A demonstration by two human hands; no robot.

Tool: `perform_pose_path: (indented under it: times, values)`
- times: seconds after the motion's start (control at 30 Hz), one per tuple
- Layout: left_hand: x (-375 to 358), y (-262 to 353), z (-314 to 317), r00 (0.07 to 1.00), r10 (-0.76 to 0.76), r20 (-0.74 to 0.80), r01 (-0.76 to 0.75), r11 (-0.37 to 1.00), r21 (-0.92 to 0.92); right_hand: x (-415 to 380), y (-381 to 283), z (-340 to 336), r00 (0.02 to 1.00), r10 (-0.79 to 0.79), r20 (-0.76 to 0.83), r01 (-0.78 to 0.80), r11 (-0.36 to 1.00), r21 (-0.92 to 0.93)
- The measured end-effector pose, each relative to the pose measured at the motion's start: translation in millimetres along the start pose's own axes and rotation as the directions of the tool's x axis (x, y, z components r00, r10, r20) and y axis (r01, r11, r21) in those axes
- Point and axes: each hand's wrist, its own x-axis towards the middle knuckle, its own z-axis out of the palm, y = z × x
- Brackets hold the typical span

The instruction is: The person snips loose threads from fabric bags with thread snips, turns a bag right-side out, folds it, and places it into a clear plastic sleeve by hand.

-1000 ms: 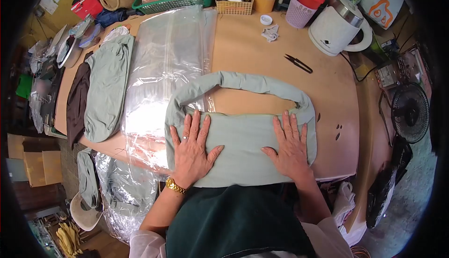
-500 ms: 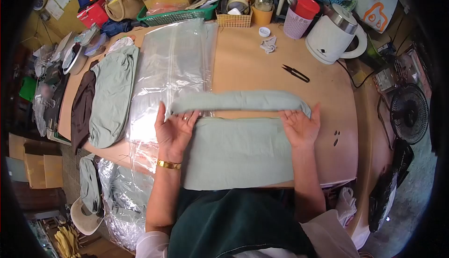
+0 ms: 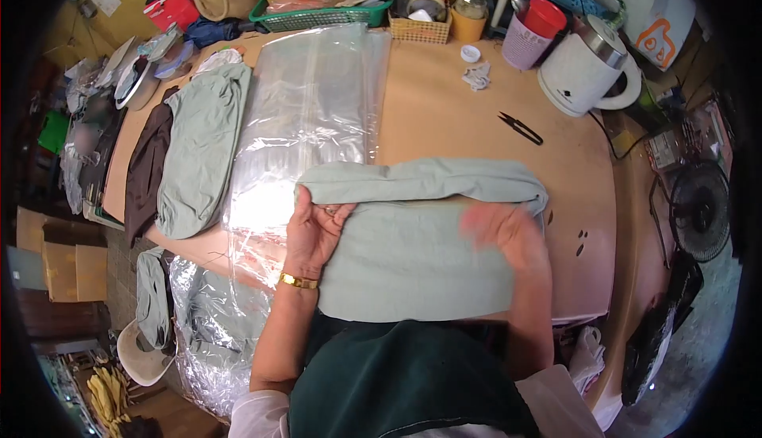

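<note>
A pale grey-green cloth piece (image 3: 417,259) lies flat in front of me, its far part folded into a thick, puffy roll (image 3: 421,181) across the top. My left hand (image 3: 316,235), palm up with a gold bracelet at the wrist, grips the left end of that roll between thumb and fingers. Smeared by motion, my right hand (image 3: 508,235) is over the flat part of the cloth, just below the roll's right end. Its fingers do not show clearly.
Clear plastic bags (image 3: 305,112) lie to the left, beside another grey-green cloth piece (image 3: 202,152) and a dark brown one (image 3: 148,168). Black thread snips (image 3: 521,128) rest on the brown tabletop (image 3: 429,96). A white kettle (image 3: 583,73) stands at the back right.
My right hand has let go of the roll's right end and moved nearer to me. The roll has settled onto the flat cloth. My left hand still grips its end. The view has shifted slightly.
</note>
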Motion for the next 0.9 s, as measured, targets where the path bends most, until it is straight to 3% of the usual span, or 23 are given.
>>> perform_pose_path:
  times: [0.03, 0.07, 0.1, 0.13, 0.17, 0.23, 0.27, 0.33, 0.4, 0.43, 0.47, 0.53, 0.57, 0.63, 0.67, 0.73, 0.8, 0.9]
  values:
    - [1.8, -3.9, 1.5, 1.000, 0.022, -0.020, -0.020, 0.995, 0.100, 4.4, -10.6, 39.1, 0.871, 0.476, 0.119, -0.391, 0.820, -0.419]
    - [-0.9, -6.9, 11.2, 0.999, 0.041, -0.023, -0.039, 0.994, 0.098, 8.1, -15.9, 73.4, 0.539, 0.842, 0.010, -0.534, 0.351, -0.769]
    - [-5.7, -9.5, 27.6, 0.999, 0.053, -0.011, -0.049, 0.979, 0.199, 14.6, -13.3, 98.8, 0.526, 0.850, 0.019, -0.529, 0.345, -0.776]
    - [-10.2, -12.8, 37.3, 0.998, 0.058, -0.001, -0.054, 0.952, 0.301, 22.5, -6.4, 123.2, 0.729, 0.683, 0.047, -0.257, 0.337, -0.906]
    - [-14.4, -16.5, 38.6, 0.998, 0.056, 0.011, -0.056, 0.945, 0.323, 32.3, 4.9, 139.6, 0.870, 0.473, 0.142, 0.024, 0.247, -0.969]
    - [-23.8, -22.4, 47.8, 0.999, 0.035, 0.039, -0.046, 0.942, 0.333, 69.0, 29.8, 156.2, 0.978, 0.075, 0.193, 0.179, 0.161, -0.971]
    - [-27.7, -25.4, 51.9, 0.997, 0.001, 0.071, -0.025, 0.940, 0.341, 88.9, 37.2, 155.2, 0.976, 0.079, 0.204, 0.189, 0.165, -0.968]
    - [-32.2, -29.5, 51.5, 0.997, 0.021, 0.072, -0.046, 0.931, 0.363, 121.8, 53.6, 148.3, 0.892, 0.371, 0.258, 0.302, -0.065, -0.951]
    - [-34.4, -29.6, 48.2, 1.000, -0.019, 0.024, 0.004, 0.862, 0.507, 130.6, 65.7, 152.9, 0.851, 0.469, 0.235, 0.313, -0.094, -0.945]
    - [-36.9, -31.1, 54.6, 0.991, 0.061, -0.120, 0.016, 0.835, 0.549, 134.2, 71.7, 154.2, 0.807, 0.558, 0.193, 0.313, -0.128, -0.941]
    - [-38.1, -27.5, 51.3, 0.990, 0.076, -0.123, 0.004, 0.837, 0.548, 134.1, 76.6, 151.8, 0.798, 0.567, 0.202, 0.325, -0.124, -0.938]
    - [-39.8, -22.7, 41.6, 0.942, 0.148, -0.301, 0.093, 0.747, 0.659, 126.8, 83.8, 143.3, 0.835, 0.451, 0.316, 0.359, -0.010, -0.933]
    - [-40.6, -23.8, 40.3, 0.939, 0.159, -0.305, 0.085, 0.751, 0.655, 124.0, 87.6, 142.0, 0.827, 0.461, 0.321, 0.366, -0.008, -0.931]
    - [-42.3, -28.9, 39.6, 0.919, 0.252, -0.304, 0.068, 0.656, 0.752, 119.6, 94.4, 138.8, 0.926, 0.321, 0.200, 0.201, 0.029, -0.979]
    - [-43.7, -31.2, 42.0, 0.918, 0.252, -0.307, 0.073, 0.653, 0.754, 120.9, 100.0, 130.8, 0.926, 0.320, 0.199, 0.198, 0.034, -0.980]
    - [-46.3, -38.1, 49.7, 0.934, 0.318, -0.160, -0.047, 0.554, 0.831, 124.5, 106.4, 115.1, 0.965, 0.207, 0.163, 0.158, 0.038, -0.987]
    - [-44.3, -41.9, 40.9, 0.938, 0.339, -0.078, -0.107, 0.493, 0.864, 126.7, 103.9, 110.7, 0.954, 0.264, 0.139, 0.150, -0.021, -0.988]
    - [-41.9, -42.2, 34.6, 0.947, 0.318, -0.031, -0.186, 0.626, 0.757, 133.1, 78.2, 113.3, 0.915, 0.390, 0.104, 0.164, -0.123, -0.979]
